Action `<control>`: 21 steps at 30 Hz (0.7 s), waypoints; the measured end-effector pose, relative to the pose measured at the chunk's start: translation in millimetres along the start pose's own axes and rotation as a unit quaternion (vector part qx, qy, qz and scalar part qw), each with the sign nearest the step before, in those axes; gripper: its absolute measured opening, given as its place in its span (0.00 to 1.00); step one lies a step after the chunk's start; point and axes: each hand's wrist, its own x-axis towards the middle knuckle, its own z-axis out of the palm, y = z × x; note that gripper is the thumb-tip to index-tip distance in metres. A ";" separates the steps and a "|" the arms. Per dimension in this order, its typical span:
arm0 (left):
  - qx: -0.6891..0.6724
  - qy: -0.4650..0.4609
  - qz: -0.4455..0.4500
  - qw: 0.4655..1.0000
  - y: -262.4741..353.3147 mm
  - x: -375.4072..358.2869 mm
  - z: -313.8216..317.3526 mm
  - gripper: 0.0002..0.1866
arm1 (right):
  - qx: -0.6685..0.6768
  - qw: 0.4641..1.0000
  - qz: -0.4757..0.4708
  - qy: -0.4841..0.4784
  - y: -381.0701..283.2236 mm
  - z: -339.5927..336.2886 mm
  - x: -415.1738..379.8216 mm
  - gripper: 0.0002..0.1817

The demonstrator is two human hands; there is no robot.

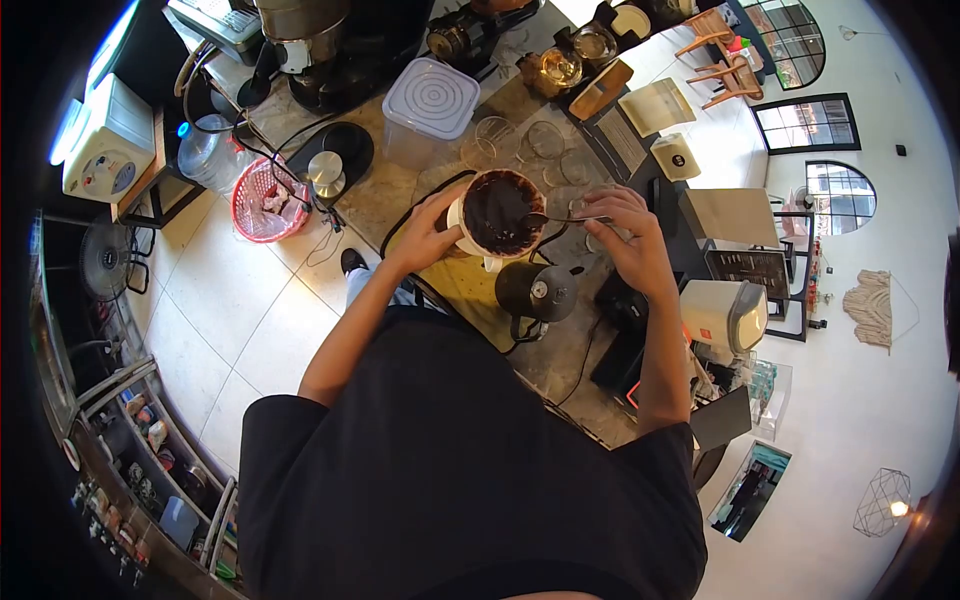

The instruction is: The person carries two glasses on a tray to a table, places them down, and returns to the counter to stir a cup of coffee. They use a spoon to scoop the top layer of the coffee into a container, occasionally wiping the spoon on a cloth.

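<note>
My left hand (pixel 430 232) is closed around the side of a white coffee dripper (pixel 456 217), tilting its mouth up toward me. Dark, wet coffee grounds (pixel 497 212) fill it and smear its inner rim. Between the fingers of my right hand (pixel 630 230) is a metal spoon (pixel 572 218), whose tip reaches into the grounds at the right side. Just below the dripper stands a black kettle (pixel 528 292) with a lid knob. Several clear glasses (pixel 545 140) stand beyond the dripper on the counter.
A lidded clear plastic container (pixel 430 100) stands at the back, left of the glasses. A black scale (pixel 345 150) sits at the counter's left edge, above a red basket (pixel 262 225) on the floor. Cables (pixel 578 365) run across the counter at right.
</note>
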 end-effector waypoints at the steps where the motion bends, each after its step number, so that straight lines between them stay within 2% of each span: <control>1: 0.008 0.004 -0.002 1.000 0.2 -0.5 0.1 0.37 | 0.000 1.000 0.000 0.000 -0.9 0.5 -0.2 0.08; 7: 0.004 0.006 -0.012 1.000 -0.6 -0.6 1.2 0.37 | -0.019 1.000 0.003 -0.006 -14.4 3.3 -5.2 0.07; 9: -0.002 0.007 -0.002 1.000 -2.3 -0.6 0.6 0.37 | -0.069 0.998 0.007 0.010 -17.9 3.2 -5.4 0.07; 19: -0.001 0.022 -0.006 1.000 -3.2 -2.0 3.8 0.37 | -0.050 0.999 0.013 -0.004 -18.7 6.8 -8.0 0.07; 21: -0.004 0.018 0.005 1.000 -5.6 -1.0 3.2 0.37 | -0.087 0.996 0.012 0.023 -18.5 8.5 -7.8 0.07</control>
